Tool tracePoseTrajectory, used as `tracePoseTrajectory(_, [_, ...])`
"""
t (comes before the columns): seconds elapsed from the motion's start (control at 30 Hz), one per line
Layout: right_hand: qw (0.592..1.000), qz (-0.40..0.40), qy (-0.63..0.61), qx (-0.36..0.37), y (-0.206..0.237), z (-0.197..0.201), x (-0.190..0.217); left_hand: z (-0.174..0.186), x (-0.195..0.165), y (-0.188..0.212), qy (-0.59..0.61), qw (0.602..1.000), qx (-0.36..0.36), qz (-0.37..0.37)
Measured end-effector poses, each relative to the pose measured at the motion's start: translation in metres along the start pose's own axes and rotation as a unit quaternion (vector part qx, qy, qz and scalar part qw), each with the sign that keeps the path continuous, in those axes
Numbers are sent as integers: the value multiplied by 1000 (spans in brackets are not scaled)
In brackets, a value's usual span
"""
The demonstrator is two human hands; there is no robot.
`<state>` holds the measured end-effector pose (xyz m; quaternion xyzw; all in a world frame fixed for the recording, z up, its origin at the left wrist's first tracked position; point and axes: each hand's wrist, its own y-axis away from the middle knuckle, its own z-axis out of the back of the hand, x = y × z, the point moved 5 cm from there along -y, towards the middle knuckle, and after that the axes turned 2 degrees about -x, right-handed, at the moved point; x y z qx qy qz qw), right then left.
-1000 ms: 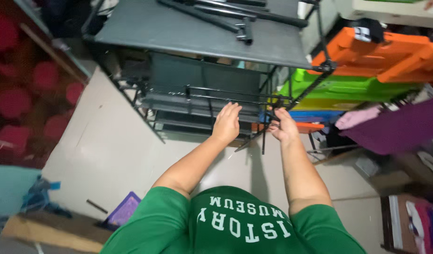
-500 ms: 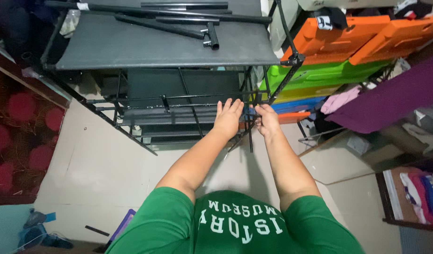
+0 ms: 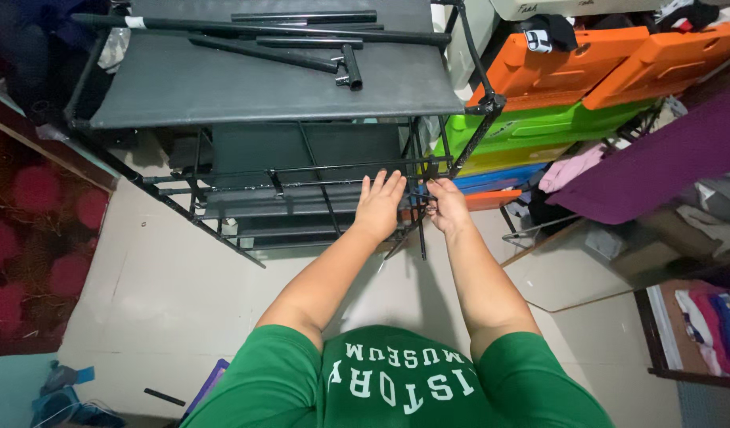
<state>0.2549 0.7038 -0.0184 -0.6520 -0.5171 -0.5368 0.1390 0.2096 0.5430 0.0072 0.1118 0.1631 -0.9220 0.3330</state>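
We are seeing the left hand (image 3: 378,208) reaching forward with its fingers spread flat and straight, its fingertips lying against the thin horizontal rod (image 3: 301,170) at the front of a black metal rack (image 3: 482,119). The right hand (image 3: 446,208) is sitting just beside it, its fingers curled and pinching a black connector joint (image 3: 430,168) where that rod is meeting an upright tube; how tightly it is gripping we cannot tell. The 2 hands are lying close together at the rack's front right corner, at about half its height.

The rack is standing on a pale tiled floor (image 3: 159,301), right in front of the person. Its top shelf is a grey fabric panel (image 3: 246,83), and several loose black tubes (image 3: 285,40) are lying across it. Lower fabric shelves are showing through the frame beneath.

To the right of the rack, orange (image 3: 571,71), green (image 3: 555,127) and blue plastic drawers are stacked up, with a purple cloth (image 3: 658,162) draping nearby. A dark red patterned rug (image 3: 32,238) is lying at the left. The person is wearing a green shirt (image 3: 396,388).
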Motion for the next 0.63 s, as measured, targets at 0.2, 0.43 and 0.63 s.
tracePoseTrajectory(0.2, [1000, -26, 5, -11, 14, -3, 7, 3, 12, 4, 39, 998, -56, 9])
tracePoseTrajectory(0.43, [999, -42, -11, -26, 21, -16, 14, 27, 5, -2, 66, 995, -50, 57])
tracePoseTrajectory(0.63, [970, 218, 83, -74, 22, -21, 36, 96, -47, -45, 39, 981, -182, -59])
